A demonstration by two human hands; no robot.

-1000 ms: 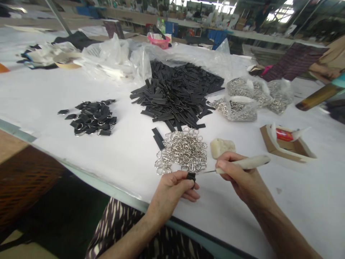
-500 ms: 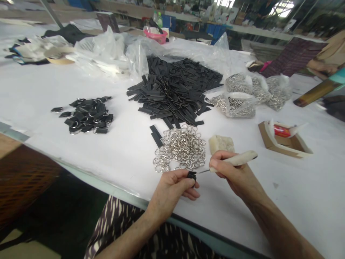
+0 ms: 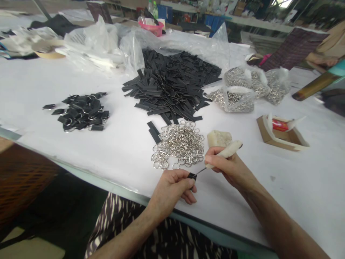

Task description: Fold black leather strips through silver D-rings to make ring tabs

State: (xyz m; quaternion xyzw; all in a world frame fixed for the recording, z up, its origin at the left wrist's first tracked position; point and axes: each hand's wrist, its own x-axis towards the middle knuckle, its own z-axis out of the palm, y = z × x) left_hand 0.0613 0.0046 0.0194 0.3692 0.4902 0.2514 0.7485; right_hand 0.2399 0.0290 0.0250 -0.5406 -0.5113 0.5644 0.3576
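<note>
Between thumb and fingers, my left hand (image 3: pixel 175 189) pinches a small folded black strip (image 3: pixel 192 176). My right hand (image 3: pixel 223 163) grips a thin metal-tipped tool with a pale handle (image 3: pixel 230 149); its tip touches or nearly touches the strip. Whether a ring sits in the fold is hidden by my fingers. Just beyond my hands lies a heap of silver D-rings (image 3: pixel 183 142). Behind it spreads a large pile of flat black strips (image 3: pixel 172 84). Off to the left, black strips folded onto rings form a smaller pile (image 3: pixel 83 112).
A pale block (image 3: pixel 219 138) sits beside my right hand. Farther right are an open cardboard box (image 3: pixel 283 138) and clear bags of rings (image 3: pixel 238 100). Crumpled plastic (image 3: pixel 94 46) lies at the back left. Another person's hand (image 3: pixel 323 59) shows at the far right.
My right hand has shifted slightly left, and the tool is tilted more steeply with its tip at the black strip. My left hand still pinches the strip. The whole view has shifted slightly.
</note>
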